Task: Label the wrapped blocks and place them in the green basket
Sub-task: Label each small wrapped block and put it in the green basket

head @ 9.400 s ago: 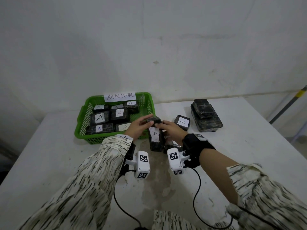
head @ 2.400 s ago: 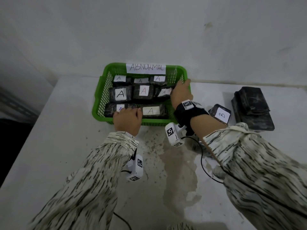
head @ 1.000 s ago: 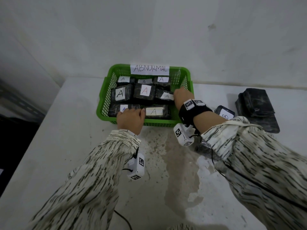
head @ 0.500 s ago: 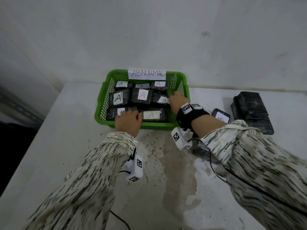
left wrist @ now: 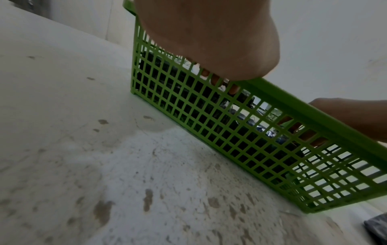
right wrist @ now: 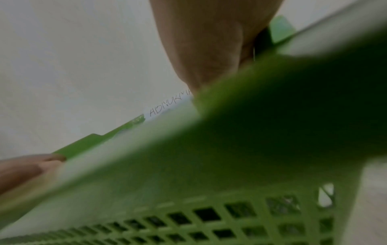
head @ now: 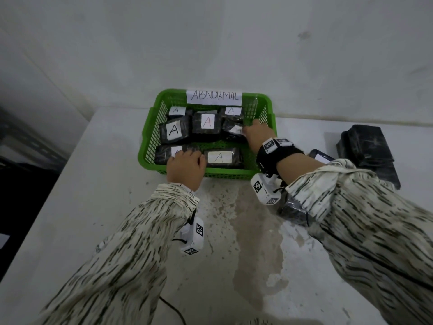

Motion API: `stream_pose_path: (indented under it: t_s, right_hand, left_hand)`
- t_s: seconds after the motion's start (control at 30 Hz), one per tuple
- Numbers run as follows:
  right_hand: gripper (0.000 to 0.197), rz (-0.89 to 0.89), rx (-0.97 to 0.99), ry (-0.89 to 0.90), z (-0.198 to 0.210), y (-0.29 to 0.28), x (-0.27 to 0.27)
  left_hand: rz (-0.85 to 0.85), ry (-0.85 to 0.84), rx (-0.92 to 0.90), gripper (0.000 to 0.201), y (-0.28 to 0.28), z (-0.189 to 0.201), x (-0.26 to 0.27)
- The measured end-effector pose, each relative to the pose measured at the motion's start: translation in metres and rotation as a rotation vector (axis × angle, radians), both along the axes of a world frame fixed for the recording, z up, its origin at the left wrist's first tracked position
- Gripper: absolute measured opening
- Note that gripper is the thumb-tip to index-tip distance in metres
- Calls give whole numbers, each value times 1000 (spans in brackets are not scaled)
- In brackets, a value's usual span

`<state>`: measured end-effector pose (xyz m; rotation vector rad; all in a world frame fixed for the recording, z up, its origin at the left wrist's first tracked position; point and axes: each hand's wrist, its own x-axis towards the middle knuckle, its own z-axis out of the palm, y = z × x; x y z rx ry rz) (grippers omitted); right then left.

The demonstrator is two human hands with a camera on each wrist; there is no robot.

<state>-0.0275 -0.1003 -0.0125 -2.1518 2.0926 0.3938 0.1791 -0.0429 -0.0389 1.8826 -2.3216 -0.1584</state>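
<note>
Green basket (head: 150, 139) on bench (head: 93, 184), holding wrapped blocks labelled "A". Left hand (head: 185, 168) over near rim, fingers curled onto front-left block (head: 164, 154). Right hand (head: 256, 137) touches right-middle block (head: 232, 130); its grip cannot be told.

Your right hand (right wrist: 209, 44) reaches down past the blurred rim of the green basket (right wrist: 240, 132), fingers hidden behind it. Left of your hand, a paper sign (right wrist: 169, 106) sits on the far rim. Your left hand (right wrist: 23, 169) touches the rim farther left.
</note>
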Motion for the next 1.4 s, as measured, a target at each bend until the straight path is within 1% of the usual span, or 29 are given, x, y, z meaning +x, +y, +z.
stream_pose_path:
  t_s: [0.13, 0.33, 0.43, 0.47, 0.53, 0.63, 0.67, 0.73, 0.83, 0.9, 0.97, 1.07, 1.13, 1.2, 1.3, 1.4]
  right_hand:
    - [33, 0, 18, 3, 3, -1, 0]
    - [36, 13, 10, -53, 5, 4, -5]
    - [30, -22, -7, -109, 6, 4, -4]
    - [30, -40, -10, -153, 7, 4, -3]
    - [28, -76, -32, -300, 11, 3, -5]
    - [26, -103, -150, -559, 18, 9, -16]
    - [26, -102, -203, -617, 20, 15, -22]
    - [25, -94, -308, -662, 22, 29, -37]
    - [28, -115, -465, -582, 20, 56, -67]
    - [31, -198, -541, -500, 16, 73, -92]
    - [34, -325, -569, -434, 13, 90, -120]
    - [39, -525, -534, -320, 10, 113, -158]
    - [40, -594, -520, -249, 8, 126, -179]
    - [45, -631, -497, -208, 6, 134, -196]
    - [60, -669, -426, -202, 1, 141, -213]
    - [65, -687, -398, -213, -4, 141, -221]
  left_hand:
    - [3, -46, 34, 38, 0, 4, 0]
    - [-2, -64, 52, 39, -2, 3, 0]
    - [2, -67, 52, 39, -2, 3, 1]
    - [3, -71, 51, 39, -1, 3, 1]
    - [8, -69, 49, 40, -2, 3, 0]
    - [35, -49, 42, 40, -2, 6, -3]
    - [45, -36, 23, 39, -1, 8, -6]
    - [39, 7, -17, 37, 2, 11, -18]
    - [-38, 71, -71, 33, 11, 15, -51]
    - [-112, 97, -91, 31, 18, 18, -79]
    - [-173, 110, -111, 31, 25, 18, -108]
    - [-226, 113, -115, 30, 36, 9, -144]
    - [-212, 127, -138, 35, 44, 1, -161]
    - [-161, 83, -148, 41, 48, -7, -171]
    - [-139, -30, -86, 46, 49, -14, -175]
    - [-137, -37, -106, 49, 48, -14, -174]
